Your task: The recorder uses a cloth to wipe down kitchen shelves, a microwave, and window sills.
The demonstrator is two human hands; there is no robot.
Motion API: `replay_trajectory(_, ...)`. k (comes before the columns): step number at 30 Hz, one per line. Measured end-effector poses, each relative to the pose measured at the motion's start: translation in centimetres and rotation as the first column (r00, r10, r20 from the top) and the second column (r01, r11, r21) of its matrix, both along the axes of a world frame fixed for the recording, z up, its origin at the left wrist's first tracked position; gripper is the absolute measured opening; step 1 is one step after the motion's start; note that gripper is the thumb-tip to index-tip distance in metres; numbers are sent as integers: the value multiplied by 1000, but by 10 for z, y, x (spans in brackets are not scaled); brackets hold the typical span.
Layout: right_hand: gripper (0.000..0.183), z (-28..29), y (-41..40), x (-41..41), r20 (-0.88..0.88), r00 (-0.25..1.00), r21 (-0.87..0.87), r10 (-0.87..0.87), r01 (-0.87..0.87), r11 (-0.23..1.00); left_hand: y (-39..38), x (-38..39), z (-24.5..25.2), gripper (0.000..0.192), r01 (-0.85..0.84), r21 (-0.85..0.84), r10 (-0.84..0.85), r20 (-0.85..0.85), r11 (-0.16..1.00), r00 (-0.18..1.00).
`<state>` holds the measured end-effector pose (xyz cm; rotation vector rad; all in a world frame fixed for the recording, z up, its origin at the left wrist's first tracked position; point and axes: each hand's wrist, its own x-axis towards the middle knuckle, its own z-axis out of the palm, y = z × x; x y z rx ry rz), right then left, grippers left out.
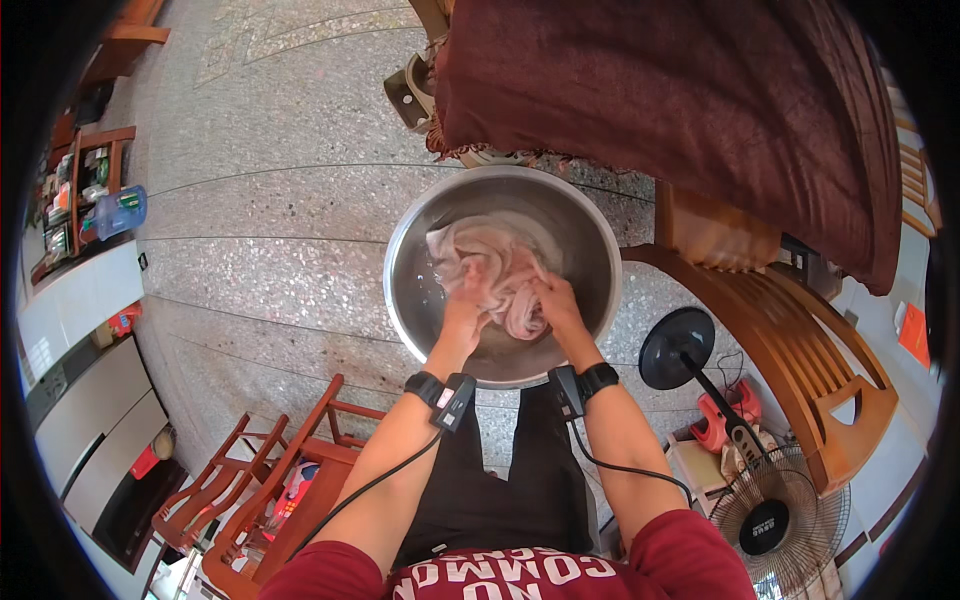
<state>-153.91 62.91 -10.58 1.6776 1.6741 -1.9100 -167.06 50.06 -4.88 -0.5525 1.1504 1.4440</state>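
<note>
A wet, pale pink cloth (487, 255) lies bunched in water inside a round stainless steel basin (405, 315). Its near right part is rolled into a thick twist. My right hand (556, 298) grips the cloth at this twist. On the left side of the bundle, my left hand (466, 307) has hold of the folds; its fingers are blurred and partly lost against the pink fabric. Both hands are within the basin's rim. Each wrist wears a black strap with a small cabled device.
A table under a dark maroon cloth (637, 82) stands beyond the basin. To the right are a wooden chair (750, 315), a pedestal fan (765, 525) and a black round-based stand (679, 349). Wooden chairs (315, 480) are at the lower left, on speckled terrazzo floor (300, 202).
</note>
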Motion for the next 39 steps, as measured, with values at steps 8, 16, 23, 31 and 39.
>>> replay_trajectory(8,28,57,-19,-27,-103,941,192,-323,337,922,-64,-31,-46,49,44,-550,-478,-679,834,557)
replay_trajectory(16,30,45,-21,-36,330,850,625,411,-523,580,-32,-15,-27,53,478,-825,-888,-60,300,455)
replay_trajectory(23,19,73,7,-17,137,890,540,435,-435,721,-42,-18,33,21,38,-455,-311,-544,890,779)
replay_trajectory(31,9,229,12,15,-475,872,142,120,-58,988,-47,-41,146,36,-20,39,39,-551,999,834)
replay_trajectory(39,16,191,41,18,-198,978,284,62,-4,959,-40,-46,155,30,128,-582,-561,-666,803,491)
